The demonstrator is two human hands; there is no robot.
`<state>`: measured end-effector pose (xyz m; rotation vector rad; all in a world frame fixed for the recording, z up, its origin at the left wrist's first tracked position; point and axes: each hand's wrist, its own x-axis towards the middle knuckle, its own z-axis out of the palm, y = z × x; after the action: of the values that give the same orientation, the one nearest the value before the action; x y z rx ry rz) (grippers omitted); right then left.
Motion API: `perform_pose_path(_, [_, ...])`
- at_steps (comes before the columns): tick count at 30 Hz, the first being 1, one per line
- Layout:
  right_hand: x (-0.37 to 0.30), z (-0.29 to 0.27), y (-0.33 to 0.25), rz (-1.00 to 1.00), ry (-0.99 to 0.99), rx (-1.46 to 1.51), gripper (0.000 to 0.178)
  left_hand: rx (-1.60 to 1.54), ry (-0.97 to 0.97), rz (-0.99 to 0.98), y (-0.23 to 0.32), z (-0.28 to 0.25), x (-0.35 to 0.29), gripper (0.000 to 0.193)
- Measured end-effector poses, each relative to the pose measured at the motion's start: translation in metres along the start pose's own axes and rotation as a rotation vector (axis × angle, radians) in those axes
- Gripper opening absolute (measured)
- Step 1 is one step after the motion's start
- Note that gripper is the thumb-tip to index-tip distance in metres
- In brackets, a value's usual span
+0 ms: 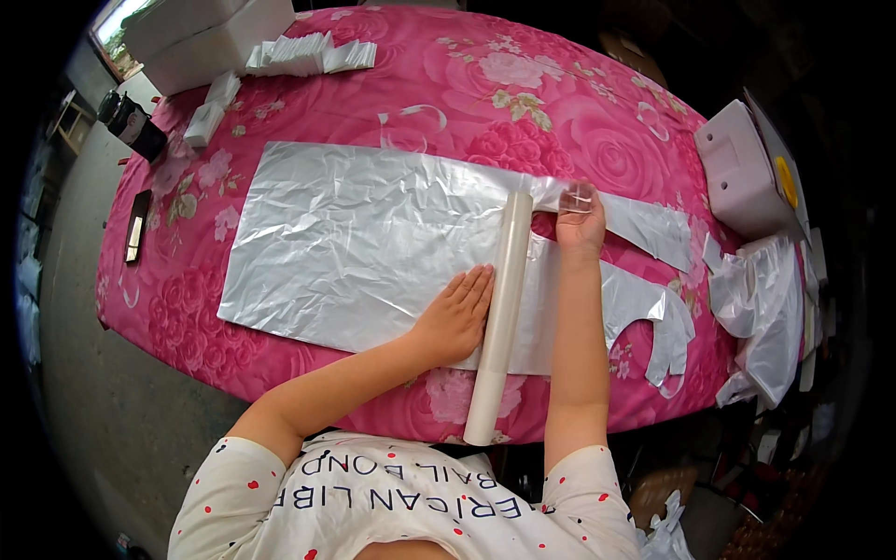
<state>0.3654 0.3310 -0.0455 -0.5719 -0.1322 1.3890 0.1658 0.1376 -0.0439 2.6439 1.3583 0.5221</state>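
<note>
A large, thin whitish plastic sheet (345, 238) lies wrinkled on the table, with strap-like strips and curved cut-outs at its right end. Across it, tilted slightly, rests a pale smooth tube (502, 327), its near end reaching the table's front edge. My left hand (455, 317) is flat on the sheet, fingers together and stretched out, the tips touching or close beside the tube's left side. To the right of the tube, my right hand (581, 222) has its fingers curled at the sheet's far strip, with clear film over the slightly blurred fingertips.
A pink flowered cloth (597, 121) covers the table. Folded white packets (308, 56) lie near a white foam box (210, 42) at the far left. A dark bottle (133, 126) and a phone (138, 226) are along the left edge; a white bin (742, 168) and plastic bags (765, 308) are at right.
</note>
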Motion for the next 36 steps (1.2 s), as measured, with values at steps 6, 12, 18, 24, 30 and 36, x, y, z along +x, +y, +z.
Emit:
perform_pose_path(6, [-0.008,0.029,-0.108,-0.322,-0.06,-0.086,0.029,-0.037,0.031,-0.021,0.001,0.004,-0.001,0.052])
perform_pose_path(12, [-0.097,0.127,-0.012,-0.458,-0.554,-0.758,0.037,-0.084,0.076,-0.038,0.0,0.008,-0.003,0.054])
perform_pose_path(18, [-0.182,0.123,0.189,-0.32,-1.048,-1.419,0.037,-0.127,0.243,0.018,0.001,0.012,-0.007,0.056])
perform_pose_path(24, [-0.213,0.084,0.246,-0.299,-1.488,-1.815,0.056,-0.095,0.136,0.007,-0.003,0.015,-0.002,0.059])
perform_pose_path(30, [-0.225,0.086,0.089,-0.419,-1.231,-1.782,0.06,-0.437,0.308,-0.111,-0.013,0.007,0.009,0.05])
perform_pose_path(36, [-0.206,0.017,-0.003,-0.524,-0.913,-1.861,0.056,-1.272,0.4,-0.482,-0.06,-0.029,0.063,0.045])
